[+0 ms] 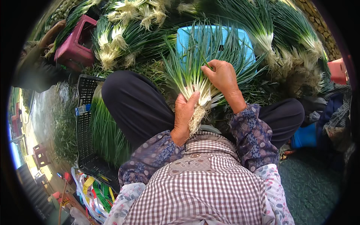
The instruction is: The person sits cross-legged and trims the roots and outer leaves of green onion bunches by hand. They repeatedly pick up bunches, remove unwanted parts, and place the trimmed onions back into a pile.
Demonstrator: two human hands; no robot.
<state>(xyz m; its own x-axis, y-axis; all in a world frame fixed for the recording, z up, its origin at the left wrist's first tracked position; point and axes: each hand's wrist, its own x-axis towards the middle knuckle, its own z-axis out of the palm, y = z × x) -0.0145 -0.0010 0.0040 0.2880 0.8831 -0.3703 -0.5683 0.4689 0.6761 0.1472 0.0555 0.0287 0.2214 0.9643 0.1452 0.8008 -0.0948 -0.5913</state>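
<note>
My left hand is closed around the white stems of a bunch of green onions, just above the roots, which hang toward my lap. The green leaves fan out away from me, partly over a light blue plastic stool. My right hand is at the right side of the bunch, thumb and forefinger pinched on a green leaf. More white stems spread out beneath my right wrist. What my other right fingers touch is hidden.
A black plastic crate holding green onions stands at my left. Piles of green onions lie ahead, beside a pink stool. Another person's arm shows at far left. Colored straps lie at lower left.
</note>
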